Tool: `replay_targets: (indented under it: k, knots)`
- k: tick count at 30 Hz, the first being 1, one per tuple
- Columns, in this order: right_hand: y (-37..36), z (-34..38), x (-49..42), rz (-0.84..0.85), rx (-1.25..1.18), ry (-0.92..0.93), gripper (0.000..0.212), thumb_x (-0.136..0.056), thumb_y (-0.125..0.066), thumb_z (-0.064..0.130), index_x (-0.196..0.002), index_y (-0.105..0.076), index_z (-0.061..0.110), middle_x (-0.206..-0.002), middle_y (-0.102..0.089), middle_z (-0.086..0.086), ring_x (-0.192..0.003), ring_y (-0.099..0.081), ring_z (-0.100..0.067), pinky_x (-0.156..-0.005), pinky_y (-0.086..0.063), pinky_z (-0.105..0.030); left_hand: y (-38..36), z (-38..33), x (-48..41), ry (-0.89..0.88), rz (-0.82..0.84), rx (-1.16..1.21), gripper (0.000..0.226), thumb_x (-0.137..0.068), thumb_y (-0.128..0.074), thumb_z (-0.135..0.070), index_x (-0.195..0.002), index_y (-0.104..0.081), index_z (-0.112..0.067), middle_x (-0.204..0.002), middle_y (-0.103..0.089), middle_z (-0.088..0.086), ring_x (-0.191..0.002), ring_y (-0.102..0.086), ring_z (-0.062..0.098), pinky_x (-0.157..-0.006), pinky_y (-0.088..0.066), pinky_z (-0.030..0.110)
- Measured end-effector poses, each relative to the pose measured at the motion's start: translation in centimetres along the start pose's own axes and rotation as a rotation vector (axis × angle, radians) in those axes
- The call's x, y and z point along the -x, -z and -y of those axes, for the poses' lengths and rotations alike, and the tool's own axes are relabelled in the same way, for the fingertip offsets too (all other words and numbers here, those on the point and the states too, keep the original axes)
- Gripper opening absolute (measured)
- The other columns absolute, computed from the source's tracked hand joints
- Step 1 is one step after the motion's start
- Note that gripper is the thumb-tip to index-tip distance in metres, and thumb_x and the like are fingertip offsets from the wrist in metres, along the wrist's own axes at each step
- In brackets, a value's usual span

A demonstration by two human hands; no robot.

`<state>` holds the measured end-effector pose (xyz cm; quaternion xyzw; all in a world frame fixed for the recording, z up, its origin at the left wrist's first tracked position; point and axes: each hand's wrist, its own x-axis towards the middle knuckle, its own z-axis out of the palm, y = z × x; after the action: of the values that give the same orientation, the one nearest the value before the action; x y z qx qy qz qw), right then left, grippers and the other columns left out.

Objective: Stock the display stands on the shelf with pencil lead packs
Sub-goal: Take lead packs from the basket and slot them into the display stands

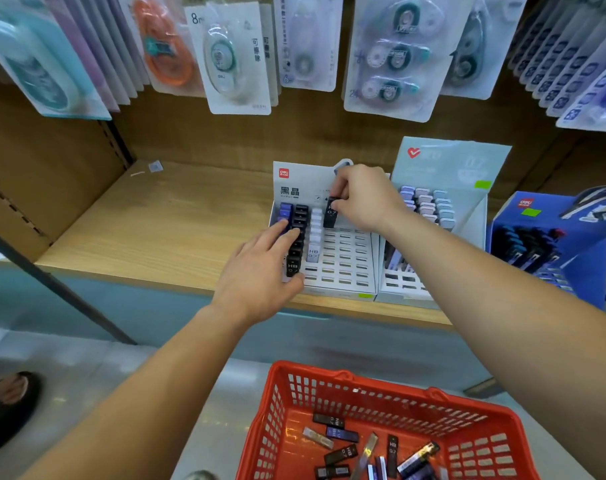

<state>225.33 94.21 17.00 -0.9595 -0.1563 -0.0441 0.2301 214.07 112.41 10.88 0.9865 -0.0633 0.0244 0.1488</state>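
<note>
One black pack (331, 213) is pinched by right hand (363, 199) above white stand (343, 268). Flat left hand (260, 275) is laid on black row (299, 233).

White display stand (344, 258), front edge of the shelf: red "deli" logo and "黑晶" on its header. Front black pack (292, 268): "HB 0.7". White pack (313, 253) beside it: "HB 0.7". Raised black pack (331, 213): "0.7". Pale stand (474, 163): faint "07". Blue stand (506, 216), right end: "deli". Hanging card (239, 64): "8m". Loose pack (392, 448) in red basket (277, 410): "HB 0.7".
</note>
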Motion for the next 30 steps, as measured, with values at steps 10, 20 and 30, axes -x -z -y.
replay_targets:
  k: [10, 20, 30]
  knots:
    - [-3.1, -1.9, 0.4, -0.149, -0.155, -0.049, 0.011, -0.089, -0.071, 0.009, -0.093, -0.068, 0.019, -0.088, -0.066, -0.001, -0.084, -0.061, -0.02, -0.078, -0.05, -0.031, 0.2, 1.5, -0.2, -0.021, 0.058, 0.103, 0.079, -0.093, -0.06, -0.044, -0.159, -0.017, -0.036, -0.168, -0.003, -0.019, -0.151, -0.021, 0.014, -0.12, -0.03, 0.04]
    - [-3.3, -2.7, 1.3, -0.136, -0.124, -0.001, 0.01, -0.091, -0.068, 0.009, -0.096, -0.068, 0.017, -0.085, -0.065, 0.001, -0.081, -0.062, -0.019, -0.08, -0.053, -0.034, 0.3, 1.3, -0.2, -0.025, 0.066, 0.118, 0.08, -0.094, -0.061, -0.04, -0.16, -0.015, -0.036, -0.168, 0.0, -0.02, -0.151, -0.023, 0.014, -0.116, -0.034, 0.036]
    - [-3.7, -2.4, 1.8, -0.058, 0.049, 0.054, 0.021, -0.097, -0.06, 0.019, -0.114, -0.072, 0.022, -0.103, -0.073, -0.006, -0.096, -0.066, -0.028, -0.083, -0.055, -0.039, 0.4, 1.2, -0.2, -0.023, 0.082, 0.15, 0.081, -0.094, -0.062, -0.038, -0.16, -0.015, -0.036, -0.167, 0.001, -0.023, -0.149, -0.026, 0.015, -0.114, -0.039, 0.036]
